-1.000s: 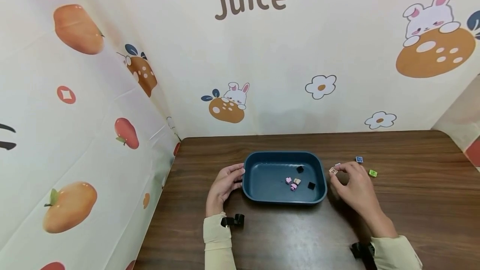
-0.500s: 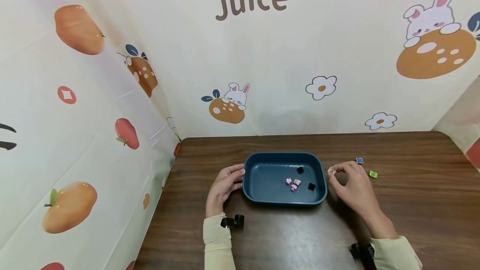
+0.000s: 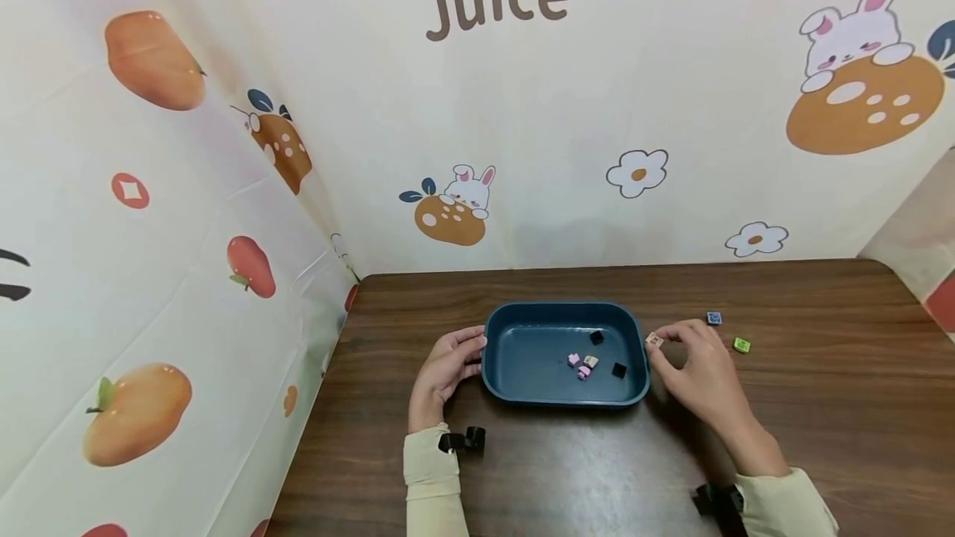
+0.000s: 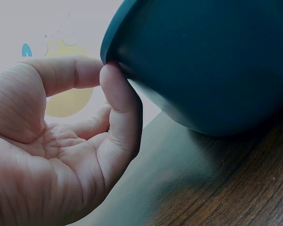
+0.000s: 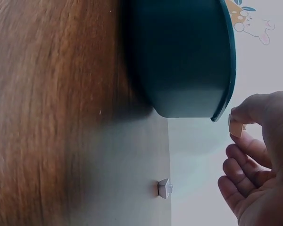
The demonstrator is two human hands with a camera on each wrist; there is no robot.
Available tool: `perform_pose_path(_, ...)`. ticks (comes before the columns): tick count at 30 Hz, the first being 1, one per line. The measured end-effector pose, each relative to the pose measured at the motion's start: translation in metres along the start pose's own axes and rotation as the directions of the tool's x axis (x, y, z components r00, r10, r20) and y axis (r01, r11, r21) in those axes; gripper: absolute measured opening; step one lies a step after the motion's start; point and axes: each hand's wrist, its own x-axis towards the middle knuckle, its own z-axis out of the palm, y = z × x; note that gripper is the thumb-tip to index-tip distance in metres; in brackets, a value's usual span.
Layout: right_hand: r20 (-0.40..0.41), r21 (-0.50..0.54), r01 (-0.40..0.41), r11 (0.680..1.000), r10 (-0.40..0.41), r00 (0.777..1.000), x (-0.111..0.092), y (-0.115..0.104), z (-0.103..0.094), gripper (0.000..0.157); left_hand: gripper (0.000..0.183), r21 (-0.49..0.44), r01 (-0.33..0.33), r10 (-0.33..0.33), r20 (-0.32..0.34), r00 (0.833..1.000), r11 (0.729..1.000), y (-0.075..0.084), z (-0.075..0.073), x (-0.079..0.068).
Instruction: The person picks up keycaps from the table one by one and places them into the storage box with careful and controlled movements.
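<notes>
A dark blue rectangular tray (image 3: 522,396) lies on the wooden table. My left hand (image 3: 448,371) grips its left rim, with thumb and fingertip meeting at the edge in the left wrist view. Between thumb and index finger, my right hand (image 3: 705,375) pinches a small beige toy brick (image 5: 236,127). That brick is just outside the tray's right rim, at rim height in the right wrist view, while the other fingers curl loosely. Inside the tray are two black bricks (image 3: 620,370), two pink bricks (image 3: 584,372) and one cream brick (image 3: 591,361).
Beyond the right hand lie a blue brick (image 3: 714,318) and a green brick (image 3: 741,345). The right wrist view shows a pale brick (image 5: 164,188) on the tabletop. A printed cloth wall (image 3: 552,106) rises behind the table (image 3: 567,471) and along its left side.
My right hand has moved slightly left, bringing the beige brick from the table beside the tray up to its right rim. The left hand and tray have stayed put.
</notes>
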Motion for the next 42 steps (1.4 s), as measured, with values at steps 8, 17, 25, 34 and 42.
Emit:
perform_pose_path(8,0.035,0.011,-0.016,1.000,0.015,0.999,0.001,-0.003,-0.002,0.014,0.045,-0.002,-0.004,0.004,-0.011,1.000,1.000,0.000,0.001,0.001)
perform_pose_path(17,0.024,0.025,0.029,0.999,-0.030,0.999,0.005,-0.008,0.001,0.014,0.045,0.000,-0.009,0.009,-0.012,1.000,1.000,-0.003,-0.001,0.001)
perform_pose_path(25,0.035,0.036,0.038,0.999,-0.039,0.999,0.004,-0.011,0.004,0.012,0.045,0.003,-0.010,0.010,-0.014,1.000,1.000,-0.003,-0.001,0.002)
perform_pose_path(34,0.056,0.042,0.028,0.999,-0.030,0.998,0.002,-0.014,0.007,0.010,0.046,-0.005,-0.006,0.006,-0.016,1.000,1.000,-0.003,0.000,0.002)
perform_pose_path(42,0.067,0.039,0.025,0.999,-0.028,0.997,0.001,-0.017,0.010,0.010,0.043,-0.004,-0.002,0.002,-0.019,1.000,1.000,-0.001,0.000,0.001)
